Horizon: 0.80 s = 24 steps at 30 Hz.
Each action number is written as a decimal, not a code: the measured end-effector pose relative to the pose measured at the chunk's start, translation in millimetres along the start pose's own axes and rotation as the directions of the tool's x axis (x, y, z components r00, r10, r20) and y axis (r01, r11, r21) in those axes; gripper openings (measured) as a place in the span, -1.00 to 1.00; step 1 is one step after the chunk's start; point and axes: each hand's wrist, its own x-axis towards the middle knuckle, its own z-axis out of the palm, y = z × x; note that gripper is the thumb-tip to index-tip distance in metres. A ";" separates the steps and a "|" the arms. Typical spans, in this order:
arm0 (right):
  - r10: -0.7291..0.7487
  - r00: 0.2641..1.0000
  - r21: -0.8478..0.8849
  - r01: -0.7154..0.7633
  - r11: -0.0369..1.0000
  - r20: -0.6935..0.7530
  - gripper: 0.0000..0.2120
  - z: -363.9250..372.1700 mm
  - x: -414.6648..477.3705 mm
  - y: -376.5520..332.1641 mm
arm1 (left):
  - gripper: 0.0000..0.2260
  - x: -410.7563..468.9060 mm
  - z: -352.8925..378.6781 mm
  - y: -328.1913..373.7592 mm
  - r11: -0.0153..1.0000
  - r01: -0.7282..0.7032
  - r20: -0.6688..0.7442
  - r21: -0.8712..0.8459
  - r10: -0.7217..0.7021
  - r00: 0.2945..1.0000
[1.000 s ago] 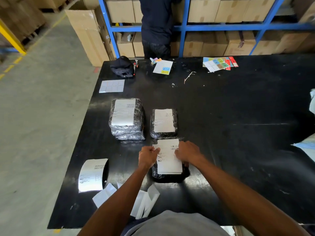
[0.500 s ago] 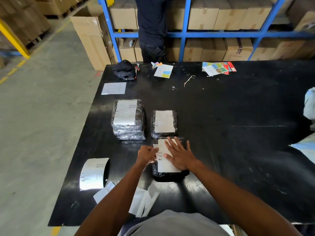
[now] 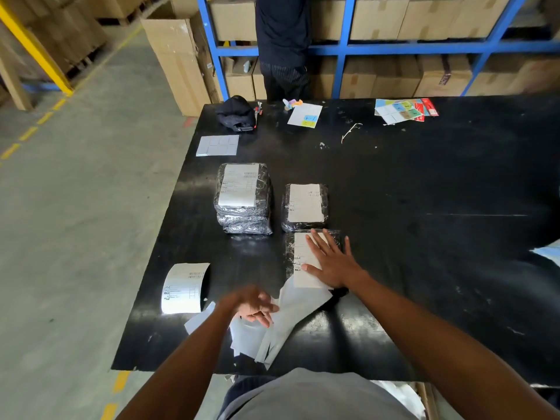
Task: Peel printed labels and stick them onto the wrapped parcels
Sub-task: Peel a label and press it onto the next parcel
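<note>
Head cam: right grip (image 3: 333, 262) spread, smoothing label (image 3: 300, 248) on parcel (image 3: 289, 247), left grip (image 3: 253, 304) too blurry to tell; next, probably peel the curled label (image 3: 183, 287).

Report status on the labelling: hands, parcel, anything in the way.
Right hand flat, pressing label onto nearest parcel. Left hand blurred beside loose backing paper, grip unclear. Curled label lies apart, at left.

Left hand (image 3: 253, 305): motion-blurred, and its grip on the white backing strip (image 3: 298, 301) cannot be determined. Nearest parcel (image 3: 289, 250): label (image 3: 301, 247) partly covered by the flat right hand (image 3: 331, 262); print too small to read. Standing person (image 3: 283, 40): cut off at the top edge. Pale item (image 3: 548, 253): cut off by the right edge.
</note>
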 end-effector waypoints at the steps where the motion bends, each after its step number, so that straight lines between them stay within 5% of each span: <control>1: -0.001 1.000 -0.004 0.001 1.000 0.003 -0.15 -0.2 0.0 0.1 | -0.83 1.2 -0.7 -1.7 0.999 0.019 -0.021 0.042 -0.019 1.000; 9: -0.010 1.000 -0.003 0.010 1.000 -0.002 0.01 -3.8 -3.1 -1.9 | -0.74 0.9 -11.7 -15.8 0.903 0.211 -0.280 0.373 -0.107 0.954; 14: 0.204 0.978 0.297 -0.183 0.937 -0.043 0.07 8.0 -17.0 -6.4 | -0.63 3.8 -14.3 -10.4 0.791 0.263 -0.496 0.552 0.058 0.866; 18: 0.370 0.929 0.697 -0.252 0.672 -0.020 0.06 22.9 -31.2 -3.9 | -0.64 18.1 -6.2 6.6 0.915 -0.067 -0.482 0.397 0.270 0.833; 21: 0.375 0.927 0.791 -0.236 0.565 0.008 -0.01 26.5 -30.7 -5.6 | -0.57 15.4 8.8 32.0 0.945 -0.254 -0.378 0.206 0.317 0.870; 24: 0.444 0.896 0.808 -0.257 0.530 -0.006 -0.09 22.8 -26.9 -9.9 | -0.66 8.8 24.0 50.6 0.921 -0.322 -0.368 0.219 0.384 0.847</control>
